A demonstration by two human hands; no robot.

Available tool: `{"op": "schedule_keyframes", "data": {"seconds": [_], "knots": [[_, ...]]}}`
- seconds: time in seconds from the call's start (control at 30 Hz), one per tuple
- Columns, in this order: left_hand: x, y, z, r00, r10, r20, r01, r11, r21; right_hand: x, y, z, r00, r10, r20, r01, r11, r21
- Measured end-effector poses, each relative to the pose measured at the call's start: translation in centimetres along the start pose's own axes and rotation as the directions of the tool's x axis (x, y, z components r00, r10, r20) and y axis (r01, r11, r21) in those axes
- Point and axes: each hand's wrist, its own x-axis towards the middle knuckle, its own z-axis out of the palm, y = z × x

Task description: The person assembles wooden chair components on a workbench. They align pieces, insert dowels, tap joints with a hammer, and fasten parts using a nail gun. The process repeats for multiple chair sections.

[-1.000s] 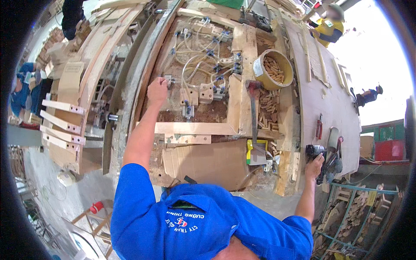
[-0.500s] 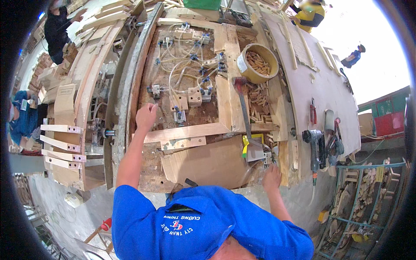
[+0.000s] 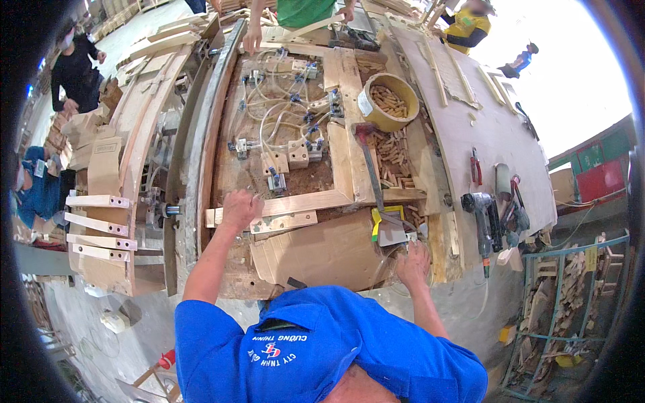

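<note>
My left hand (image 3: 242,209) is closed over the near rail of a wooden frame (image 3: 302,201), close to the rail's left end. Its fingers curl at the rail, and their tips are partly hidden. My right hand (image 3: 412,263) is at a small metal valve (image 3: 410,237) on the bench's near right, with fingertips against it. Inside the frame are wooden blocks (image 3: 297,153), small metal cylinders (image 3: 276,182) and looping clear air hoses (image 3: 269,124) with blue fittings. A wooden strip with holes (image 3: 283,221) lies along the frame's near side.
A hammer (image 3: 371,158) lies right of the frame, near a yellow tub of dowels (image 3: 388,102) and loose dowels. Cardboard (image 3: 322,252) covers the near bench. A power drill (image 3: 479,215) and pliers (image 3: 476,166) lie at right. A person in green (image 3: 302,12) stands at the far end.
My left hand has come nearer and rightward onto the near rail. My right hand has shifted up to the valve. The person in green now reaches both hands toward the far end, one holding a wooden strip.
</note>
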Motion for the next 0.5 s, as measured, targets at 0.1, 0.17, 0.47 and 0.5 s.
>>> {"op": "schedule_keyframes", "data": {"seconds": [0.1,0.17,0.47,0.5], "knots": [[0.4,0.0,-0.1,0.996,-0.007,0.088,0.002,0.998,0.055,-0.4,-0.5,-0.5,0.999,0.010,-0.031,-0.009,0.999,0.049],[0.6,0.2,-0.3,0.991,-0.036,0.130,0.028,0.998,0.061,-0.4,-0.7,-0.7,0.998,0.001,-0.056,0.003,0.998,0.069],[2.4,0.9,-4.1,0.947,-0.210,0.245,0.219,0.976,-0.007,-0.4,-1.4,-2.0,0.974,-0.085,-0.211,0.160,0.915,0.370],[2.1,0.7,-4.4,0.944,-0.183,0.276,0.187,0.982,0.012,-0.3,-1.8,-2.1,0.969,-0.093,-0.230,0.181,0.899,0.399]]}}
